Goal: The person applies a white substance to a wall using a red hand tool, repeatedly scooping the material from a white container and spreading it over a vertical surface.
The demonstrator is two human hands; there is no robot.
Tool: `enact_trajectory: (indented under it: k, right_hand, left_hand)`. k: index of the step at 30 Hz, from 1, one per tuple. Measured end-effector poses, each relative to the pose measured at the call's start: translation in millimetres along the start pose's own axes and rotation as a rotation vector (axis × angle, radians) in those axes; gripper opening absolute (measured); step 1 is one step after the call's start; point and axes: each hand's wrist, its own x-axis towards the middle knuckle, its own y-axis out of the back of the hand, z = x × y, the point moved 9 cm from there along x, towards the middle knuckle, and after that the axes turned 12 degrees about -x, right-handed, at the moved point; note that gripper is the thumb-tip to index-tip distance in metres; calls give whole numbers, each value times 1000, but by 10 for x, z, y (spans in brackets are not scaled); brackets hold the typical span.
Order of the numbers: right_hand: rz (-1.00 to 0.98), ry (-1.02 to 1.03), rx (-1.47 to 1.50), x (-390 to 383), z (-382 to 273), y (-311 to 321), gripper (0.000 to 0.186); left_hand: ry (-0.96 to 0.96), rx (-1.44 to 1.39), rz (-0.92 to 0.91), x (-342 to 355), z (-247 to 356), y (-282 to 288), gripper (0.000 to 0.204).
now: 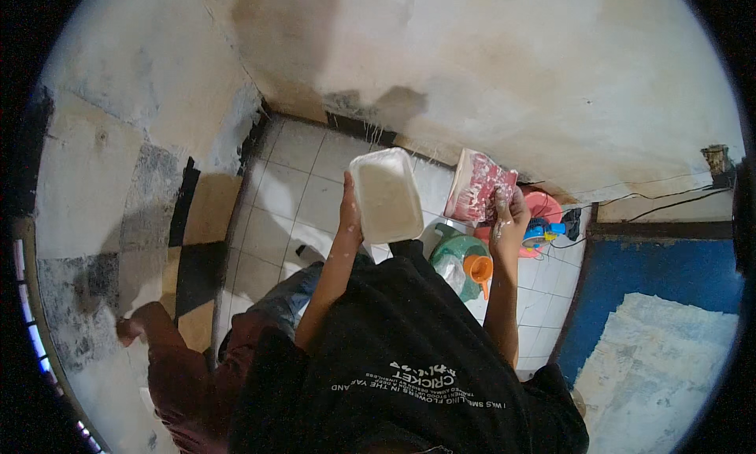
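My left hand (351, 210) grips the long side of a shallow white rectangular tray (387, 194). Inside the tray is a pale, smooth paste or liquid; its exact kind I cannot make out. To the right, my right hand (509, 215) is closed on a flat red scraper (482, 188), thumb on top. White putty-like smears cover its face, thickest along the left edge. The scraper is held up near the lower part of the far wall (504, 76), though whether it touches the wall I cannot tell.
Below my right hand stand a green basin (451, 241), an orange dipper (478, 270) and a pink tub (542, 208) with a blue item. A co-worker's maroon sleeve (185, 379) and hand are at the left wall. A blue panel (669, 269) and dark cables are right.
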Motion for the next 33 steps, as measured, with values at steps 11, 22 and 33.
enact_trajectory:
  k: [11, 22, 33]
  right_hand:
    - [-244, 339, -822, 100, -849, -493, 30]
    - [-179, 272, -818, 418, -512, -288, 11]
    - [21, 188, -761, 940, -480, 690, 14]
  left_hand:
    - [-87, -72, -81, 46, -521, -891, 68]
    - [-31, 69, -104, 374, -875, -1104, 66]
    - [147, 159, -230, 924, -1675, -1795, 65]
